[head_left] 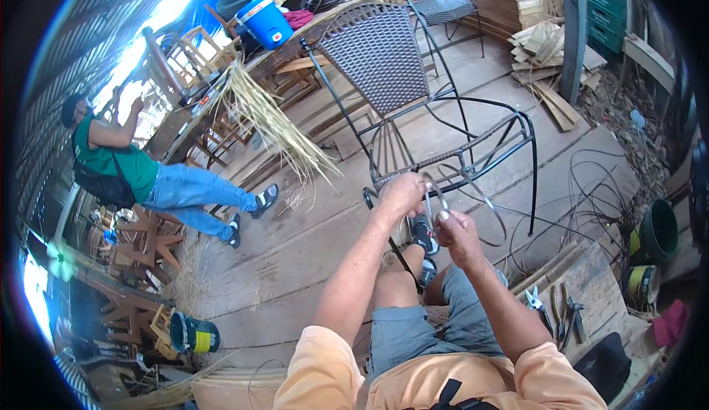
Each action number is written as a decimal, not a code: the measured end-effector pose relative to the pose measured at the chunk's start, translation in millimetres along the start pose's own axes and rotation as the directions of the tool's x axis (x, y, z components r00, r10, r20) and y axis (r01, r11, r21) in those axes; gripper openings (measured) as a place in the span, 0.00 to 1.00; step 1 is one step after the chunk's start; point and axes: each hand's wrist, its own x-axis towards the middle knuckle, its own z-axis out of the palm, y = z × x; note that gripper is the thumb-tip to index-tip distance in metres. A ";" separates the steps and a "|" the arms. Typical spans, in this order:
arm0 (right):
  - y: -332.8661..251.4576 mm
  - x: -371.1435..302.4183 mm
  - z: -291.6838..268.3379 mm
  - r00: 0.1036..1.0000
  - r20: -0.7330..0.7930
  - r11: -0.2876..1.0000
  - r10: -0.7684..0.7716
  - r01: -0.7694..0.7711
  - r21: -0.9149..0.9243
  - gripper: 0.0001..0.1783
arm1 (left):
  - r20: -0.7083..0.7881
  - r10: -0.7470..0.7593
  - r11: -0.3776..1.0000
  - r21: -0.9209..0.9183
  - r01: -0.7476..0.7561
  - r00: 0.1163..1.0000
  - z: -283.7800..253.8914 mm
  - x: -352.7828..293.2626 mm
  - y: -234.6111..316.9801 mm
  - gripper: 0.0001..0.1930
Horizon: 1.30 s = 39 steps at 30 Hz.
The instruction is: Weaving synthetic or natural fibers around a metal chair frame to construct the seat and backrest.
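Just ahead of your knees, your left hand (402, 194) is clenched on the front rail of the black metal chair frame with dark woven wicker back (384, 56); your right hand (456, 234), just beside it, pinches a thin grey weaving strand (432, 207) that runs up between both hands; looser dark strands (591, 203) coil on the wooden floor (295, 262) to the right of your right hand; pliers and cutters (557, 314) lie on a wooden board beside your right forearm; far left of your left hand, a person in a green shirt (111, 159) sits near a bundle of pale straw reeds (277, 126).
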 end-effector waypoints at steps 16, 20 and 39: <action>-90.5 78.7 4.6 0.757 0.165 0.445 -0.632 0.529 -0.722 0.15 | -0.319 0.290 0.752 0.659 -0.009 0.902 35.9 -0.2 3.7 0.12; -63.9 72.3 -11.9 0.776 0.164 0.359 -0.610 0.455 -0.815 0.14 | -0.367 0.361 0.751 0.660 -0.034 0.857 41.4 4.6 7.0 0.09; 35.7 54.0 -13.3 0.989 -0.130 0.985 0.068 -0.046 0.165 0.13 | -0.308 0.264 0.831 0.554 -0.053 0.914 34.7 2.9 -0.2 0.05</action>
